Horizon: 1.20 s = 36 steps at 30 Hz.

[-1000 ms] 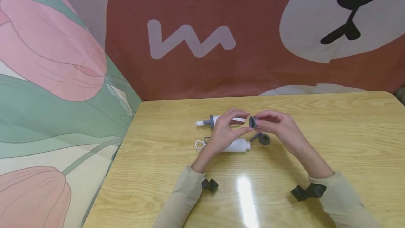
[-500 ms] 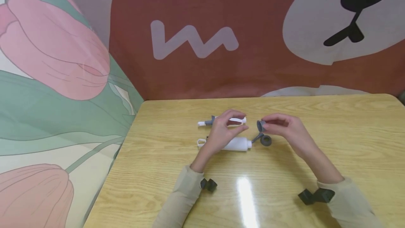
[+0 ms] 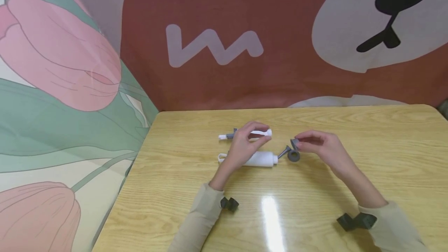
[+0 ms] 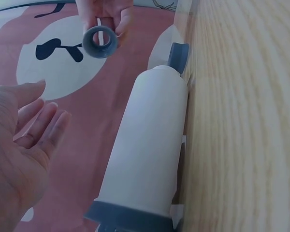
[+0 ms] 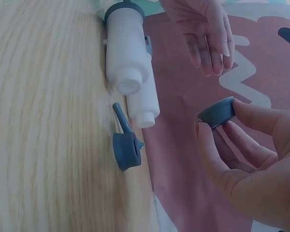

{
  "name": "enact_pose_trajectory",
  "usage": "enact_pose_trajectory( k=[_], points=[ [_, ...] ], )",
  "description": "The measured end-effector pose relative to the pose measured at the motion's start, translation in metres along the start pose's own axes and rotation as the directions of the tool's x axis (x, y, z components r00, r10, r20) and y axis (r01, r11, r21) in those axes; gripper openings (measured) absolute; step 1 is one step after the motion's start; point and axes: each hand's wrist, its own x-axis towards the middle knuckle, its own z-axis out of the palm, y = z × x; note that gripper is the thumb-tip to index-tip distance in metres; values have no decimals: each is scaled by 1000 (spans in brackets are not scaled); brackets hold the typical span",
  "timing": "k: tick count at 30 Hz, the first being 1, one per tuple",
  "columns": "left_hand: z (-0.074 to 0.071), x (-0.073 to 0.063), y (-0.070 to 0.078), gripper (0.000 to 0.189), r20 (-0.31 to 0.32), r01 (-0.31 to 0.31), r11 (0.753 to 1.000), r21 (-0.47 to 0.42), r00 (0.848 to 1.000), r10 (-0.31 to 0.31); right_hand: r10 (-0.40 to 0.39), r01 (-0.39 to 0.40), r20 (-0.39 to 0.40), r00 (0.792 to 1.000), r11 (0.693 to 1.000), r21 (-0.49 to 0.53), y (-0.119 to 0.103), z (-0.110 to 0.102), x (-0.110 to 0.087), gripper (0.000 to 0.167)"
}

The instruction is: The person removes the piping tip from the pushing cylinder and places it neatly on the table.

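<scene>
My right hand (image 3: 323,147) pinches a small grey ring-shaped cap (image 5: 216,113) between thumb and fingertips, held above the table. In the left wrist view its round opening faces the camera. My left hand (image 3: 245,143) hovers over two white bottles with nothing in its fingers, which are loosely bent. The nearer white bottle (image 4: 145,130) lies on its side, with a grey collar at one end and a narrow neck at the other. Beyond it lies the second white bottle (image 5: 145,99), partly hidden by my left hand in the head view.
A grey cap with a thin spout (image 5: 127,151) lies on the wooden table (image 3: 175,189), just right of the nearer bottle's neck. Behind the table's far edge hangs a printed cloth (image 3: 217,84). Each sleeve carries a black wrist mount (image 3: 229,204).
My right hand has moved right and slightly down with the grey ring-shaped cap, away from my left hand. The left hand has stayed over the bottles.
</scene>
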Motion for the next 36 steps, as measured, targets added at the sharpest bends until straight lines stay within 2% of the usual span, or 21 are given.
enact_pose_trajectory(
  k=[6,16,24,36],
  points=[
    [0,0,-2,25,3,5,1000,12,1000,-5,-9,9,5,1000,995,-103,8,-3,-5,36],
    [-7,-7,-7,25,-2,44,998,45,999,-44,-83,94,52,995,952,-290,22,1,-14,25],
    [-12,-9,-13,26,5,44,995,92,999,-45,-93,128,113,989,924,-361,30,6,-15,26],
    [-14,-10,-15,27,46,47,984,172,997,-55,-75,125,134,988,901,-415,36,13,-17,22]
  ],
)
